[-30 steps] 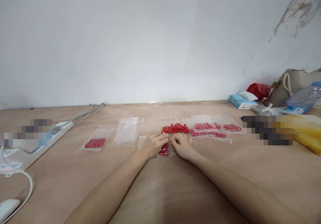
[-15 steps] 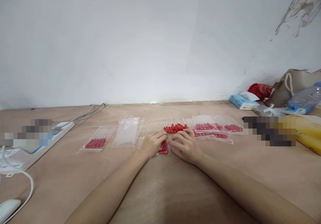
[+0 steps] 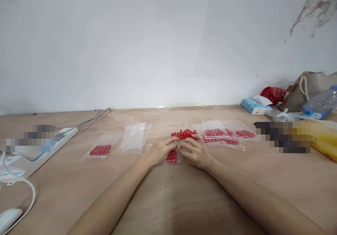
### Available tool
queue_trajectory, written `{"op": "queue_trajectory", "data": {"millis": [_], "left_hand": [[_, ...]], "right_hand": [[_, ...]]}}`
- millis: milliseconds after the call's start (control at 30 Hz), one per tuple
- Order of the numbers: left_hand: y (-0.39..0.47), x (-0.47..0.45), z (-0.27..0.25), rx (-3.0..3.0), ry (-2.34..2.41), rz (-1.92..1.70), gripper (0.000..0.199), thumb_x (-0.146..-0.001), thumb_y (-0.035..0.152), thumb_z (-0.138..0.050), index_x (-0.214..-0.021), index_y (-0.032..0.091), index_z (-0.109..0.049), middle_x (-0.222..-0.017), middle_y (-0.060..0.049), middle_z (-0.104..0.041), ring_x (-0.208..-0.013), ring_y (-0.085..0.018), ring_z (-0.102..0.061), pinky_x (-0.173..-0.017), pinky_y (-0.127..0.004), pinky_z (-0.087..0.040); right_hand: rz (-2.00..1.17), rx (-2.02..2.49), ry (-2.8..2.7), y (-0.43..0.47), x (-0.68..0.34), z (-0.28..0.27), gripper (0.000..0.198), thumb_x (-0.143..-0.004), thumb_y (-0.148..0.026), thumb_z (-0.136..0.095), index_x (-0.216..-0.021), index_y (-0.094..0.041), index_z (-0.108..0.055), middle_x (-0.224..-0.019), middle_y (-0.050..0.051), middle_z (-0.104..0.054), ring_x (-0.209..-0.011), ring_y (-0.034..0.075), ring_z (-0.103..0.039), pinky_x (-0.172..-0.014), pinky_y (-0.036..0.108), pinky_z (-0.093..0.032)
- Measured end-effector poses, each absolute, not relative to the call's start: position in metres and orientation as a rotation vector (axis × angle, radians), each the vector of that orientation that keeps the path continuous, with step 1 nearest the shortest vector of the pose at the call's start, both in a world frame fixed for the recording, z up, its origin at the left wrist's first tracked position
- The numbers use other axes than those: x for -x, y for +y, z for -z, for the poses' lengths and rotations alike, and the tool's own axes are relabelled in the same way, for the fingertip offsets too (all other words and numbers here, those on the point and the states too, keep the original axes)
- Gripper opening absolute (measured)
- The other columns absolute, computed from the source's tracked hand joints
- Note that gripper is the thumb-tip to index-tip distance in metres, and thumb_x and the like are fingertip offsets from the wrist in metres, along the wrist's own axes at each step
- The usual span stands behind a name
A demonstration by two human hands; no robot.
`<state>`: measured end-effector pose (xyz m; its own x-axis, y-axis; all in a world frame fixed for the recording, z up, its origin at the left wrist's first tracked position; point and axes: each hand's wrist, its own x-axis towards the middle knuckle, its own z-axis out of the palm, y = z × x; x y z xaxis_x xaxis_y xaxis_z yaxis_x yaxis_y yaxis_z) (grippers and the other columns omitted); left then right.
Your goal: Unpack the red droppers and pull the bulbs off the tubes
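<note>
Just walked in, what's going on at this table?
Someone is working over a clear bag on a table, red tips showing inside. The left hand covers part of it, and the right hand is at its right side; the exact grip is hard to see. Loose red-tipped sticks lie just beyond the hands. More filled bags overlap to the right; another filled bag lies left, past some flat clear bags.
</note>
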<state>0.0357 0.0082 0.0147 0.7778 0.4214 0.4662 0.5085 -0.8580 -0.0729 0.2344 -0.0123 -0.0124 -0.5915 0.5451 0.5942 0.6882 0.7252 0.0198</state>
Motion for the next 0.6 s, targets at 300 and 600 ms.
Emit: {"op": "queue_trajectory", "data": {"millis": [300,600], "left_hand": [[0.013,-0.04,-0.014,2.822,-0.508,0.495,0.026,-0.09,0.017,-0.032,-0.077,0.015,-0.055,-0.087,-0.004,-0.061,-0.084,-0.013,-0.055,-0.081,-0.028,-0.045],[0.017,-0.026,-0.029,2.817,-0.492,0.548,0.025,-0.091,0.016,-0.031,-0.087,0.015,-0.055,-0.099,-0.005,-0.06,-0.099,-0.014,-0.054,-0.088,-0.029,-0.044]], "right_hand": [[0.273,0.722,-2.567,-0.007,-0.231,0.002,0.035,-0.089,-0.015,-0.028,-0.076,-0.024,-0.059,-0.074,0.001,-0.057,-0.077,0.013,-0.045,-0.084,0.034,-0.028],[0.254,0.629,-2.643,-0.009,-0.237,-0.006,0.025,-0.086,-0.013,-0.035,-0.083,-0.023,-0.057,-0.095,0.002,-0.061,-0.092,0.015,-0.046,-0.083,0.033,-0.03]]}}
